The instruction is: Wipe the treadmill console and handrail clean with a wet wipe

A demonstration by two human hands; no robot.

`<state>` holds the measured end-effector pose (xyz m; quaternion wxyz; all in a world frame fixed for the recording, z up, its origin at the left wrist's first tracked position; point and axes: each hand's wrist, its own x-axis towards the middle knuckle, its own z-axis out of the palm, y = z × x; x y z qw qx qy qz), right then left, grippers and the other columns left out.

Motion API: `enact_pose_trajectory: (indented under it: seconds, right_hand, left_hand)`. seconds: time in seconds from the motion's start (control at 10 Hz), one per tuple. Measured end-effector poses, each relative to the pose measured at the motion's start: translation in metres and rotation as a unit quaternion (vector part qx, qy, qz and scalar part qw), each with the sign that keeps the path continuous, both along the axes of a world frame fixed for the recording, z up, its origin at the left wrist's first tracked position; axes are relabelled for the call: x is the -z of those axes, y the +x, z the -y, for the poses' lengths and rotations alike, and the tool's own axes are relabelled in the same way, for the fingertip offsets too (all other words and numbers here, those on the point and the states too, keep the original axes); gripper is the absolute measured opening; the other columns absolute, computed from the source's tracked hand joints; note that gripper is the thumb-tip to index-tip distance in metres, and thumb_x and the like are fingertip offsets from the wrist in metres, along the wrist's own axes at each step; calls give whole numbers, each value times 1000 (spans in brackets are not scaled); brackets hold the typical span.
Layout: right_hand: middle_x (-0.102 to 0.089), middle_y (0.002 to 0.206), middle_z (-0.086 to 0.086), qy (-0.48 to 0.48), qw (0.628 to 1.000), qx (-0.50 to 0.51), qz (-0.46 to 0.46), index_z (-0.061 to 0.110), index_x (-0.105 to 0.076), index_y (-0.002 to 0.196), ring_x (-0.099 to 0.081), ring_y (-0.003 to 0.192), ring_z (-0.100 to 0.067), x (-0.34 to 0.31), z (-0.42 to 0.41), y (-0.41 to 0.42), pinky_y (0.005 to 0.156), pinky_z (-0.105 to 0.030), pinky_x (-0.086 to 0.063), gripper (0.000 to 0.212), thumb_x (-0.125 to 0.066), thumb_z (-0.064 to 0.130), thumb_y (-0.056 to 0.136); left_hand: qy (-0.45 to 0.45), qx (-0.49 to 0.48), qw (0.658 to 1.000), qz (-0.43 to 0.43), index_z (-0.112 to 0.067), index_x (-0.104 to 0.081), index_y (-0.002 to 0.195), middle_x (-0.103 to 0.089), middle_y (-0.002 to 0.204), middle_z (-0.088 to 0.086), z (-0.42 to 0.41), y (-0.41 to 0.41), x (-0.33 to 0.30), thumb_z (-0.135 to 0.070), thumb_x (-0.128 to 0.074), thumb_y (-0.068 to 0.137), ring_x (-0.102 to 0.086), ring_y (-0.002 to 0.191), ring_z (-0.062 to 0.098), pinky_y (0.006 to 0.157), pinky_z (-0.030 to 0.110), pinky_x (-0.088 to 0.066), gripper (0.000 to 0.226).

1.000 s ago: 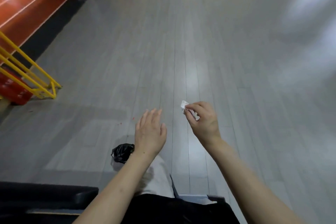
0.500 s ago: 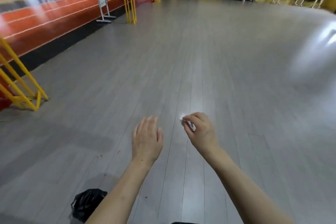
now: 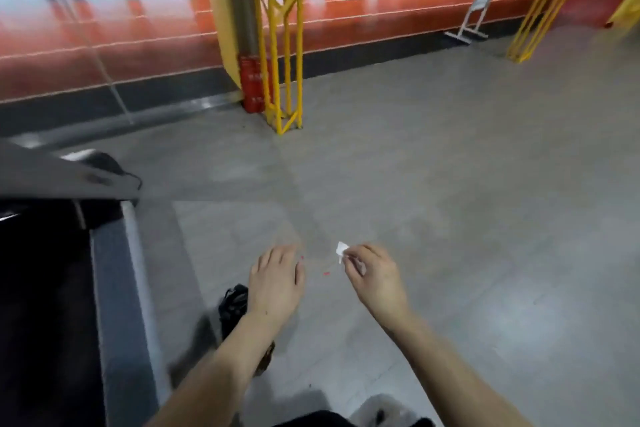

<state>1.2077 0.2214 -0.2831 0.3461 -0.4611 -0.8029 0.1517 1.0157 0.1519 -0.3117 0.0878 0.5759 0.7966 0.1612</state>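
At nine o'clock in our view stood the black treadmill with its grey side rail, its dark belt filling the lower left corner and a grey sloping part across its front end; a small dark object lay on that slope, too blurred for us to name. Between seven and eight o'clock, partly hidden by our forearm, a crumpled black plastic bag sat on the grey plank floor, just beside the treadmill's edge.

Near six o'clock we held out our left hand, palm down, fingers straight and close together, gripping nothing and hovering above the floor. Just to its right, between it and the other hand, a few tiny red specks dotted the floor.

Slightly right of centre, our right hand had its fingers curled, with thumb and forefinger pinching a small crumpled white wet wipe; the wipe stuck out toward eleven o'clock from the fingertips, in the air above the floor and well apart from the treadmill.

At twelve o'clock a yellow metal lattice post rose beside a red fire extinguisher box, in front of an orange running track with white lines. Toward one o'clock stood a white sign stand, and at two o'clock another yellow metal frame
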Motion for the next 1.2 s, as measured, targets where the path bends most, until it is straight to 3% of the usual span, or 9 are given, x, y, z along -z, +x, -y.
enact_pose_trajectory:
  seconds: [0.2,0.3,0.5,0.6,0.8,0.9,1.0,1.1,1.2]
  right_hand:
    - [-64,75,0,-50,974,-220,8,16,-76,88,-59,68,-17,44,-52,-78,66,-28,-49,8,-76,8,86]
    - [-62,79,0,-115,951,-287,29,16,-76,92,-60,73,-19,70,-57,-101,70,-37,-53,10,-74,8,89]
    - [-65,85,0,-182,906,-377,69,14,-77,94,-59,73,-17,121,-36,-147,74,-35,-53,10,-75,6,88]
    - [-60,86,7,-202,903,-373,74,14,-77,94,-52,74,-4,158,-27,-175,74,-16,-46,11,-75,5,88]
    - [-53,87,11,-250,899,-337,121,16,-76,96,-58,87,-15,269,-7,-228,76,-30,-49,10,-68,14,91]
    - [-52,78,6,-263,891,-335,156,16,-71,84,-55,84,-20,325,1,-250,75,-36,-49,11,-64,12,91]
    - [-65,99,-6,-280,885,-317,193,11,-73,107,-58,99,-27,361,5,-264,83,-39,-50,17,-67,13,91]
    - [-66,121,-12,-276,893,-292,202,7,-66,129,-59,114,-31,380,3,-273,94,-43,-51,38,-70,13,92]
    - [-67,116,-14,-266,895,-284,218,6,-67,126,-62,106,-34,384,5,-269,89,-45,-53,34,-69,10,93]
  left_hand:
    - [5,-235,972,16,-15,-66,115,-69,112,6,30,-34,25,-29,-54,100,-64,108,31,91,42,-50,24]
    - [-12,-286,958,-6,-20,-61,120,-66,117,0,54,-38,36,-33,-49,100,-63,113,26,93,43,-49,27]
    - [-84,-310,947,26,-20,-53,141,-59,142,0,84,-49,83,-35,-43,104,-50,140,24,110,44,-43,41]
    - [-111,-307,944,40,-19,-52,145,-58,146,0,86,-71,112,-36,-46,105,-50,140,21,112,42,-42,44]
    - [-176,-296,935,83,-22,-36,159,-42,163,3,94,-119,219,-39,-31,108,-34,153,21,124,40,-28,54]
    - [-204,-300,926,107,-21,-37,157,-42,162,3,101,-131,273,-38,-31,108,-34,152,21,123,41,-28,52]
    - [-219,-301,920,120,-21,-40,154,-45,159,3,111,-132,308,-37,-34,107,-37,150,22,121,43,-31,50]
    - [-214,-300,922,121,-19,-44,149,-51,153,3,117,-136,325,-37,-37,106,-44,145,22,118,44,-36,47]
    - [-201,-305,923,122,-19,-46,146,-53,149,2,117,-136,325,-37,-35,106,-46,141,21,116,44,-38,45]
